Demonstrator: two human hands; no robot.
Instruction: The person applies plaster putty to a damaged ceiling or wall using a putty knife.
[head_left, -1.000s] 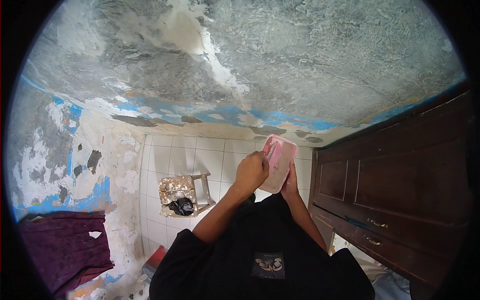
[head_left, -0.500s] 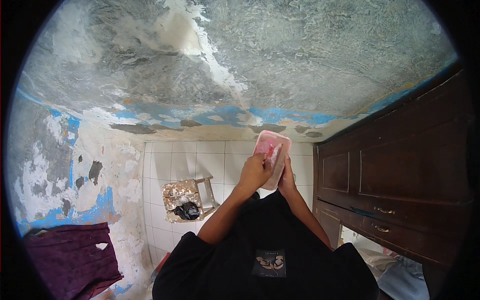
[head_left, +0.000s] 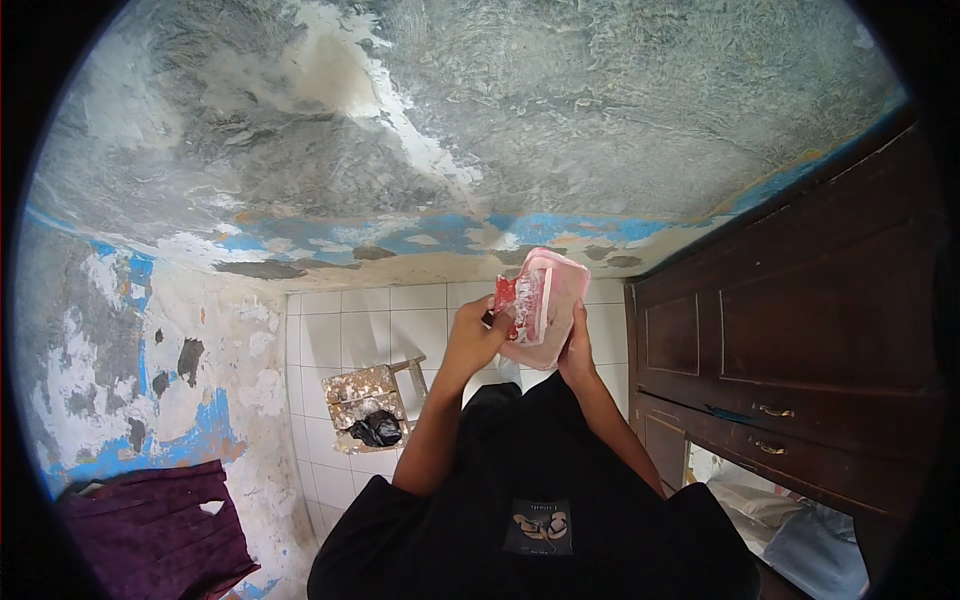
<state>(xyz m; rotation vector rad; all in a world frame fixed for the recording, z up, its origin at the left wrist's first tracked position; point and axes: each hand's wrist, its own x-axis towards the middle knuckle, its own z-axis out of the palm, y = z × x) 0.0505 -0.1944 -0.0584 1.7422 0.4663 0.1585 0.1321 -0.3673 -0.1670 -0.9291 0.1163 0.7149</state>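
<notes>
My right hand (head_left: 578, 352) grips a pale pink rectangular plastic tub (head_left: 568, 283) by its right side, thumb along the rim. The tub is tilted, and whitish smears coat its inside. My left hand (head_left: 470, 338) is closed on a red putty scraper (head_left: 507, 291) smeared with white filler. The scraper lies over the tub's left rim, its pale edge toward the inside. The left fingers partly cover the scraper's near end. Both hands are in front of my black shirt, close to the wall.
A patchy grey wall (head_left: 600, 120) with white filler and blue paint fills the far side. On the left, a speckled wooden stool (head_left: 360, 388) carries a black plastic bag (head_left: 376, 429). Dark wooden cabinets (head_left: 800, 330) line the right; a purple cloth (head_left: 150, 530) hangs at lower left.
My left hand has drawn left and turned, bringing the red scraper out over the tub's left rim. The tub has shifted slightly up and right in my right hand.
</notes>
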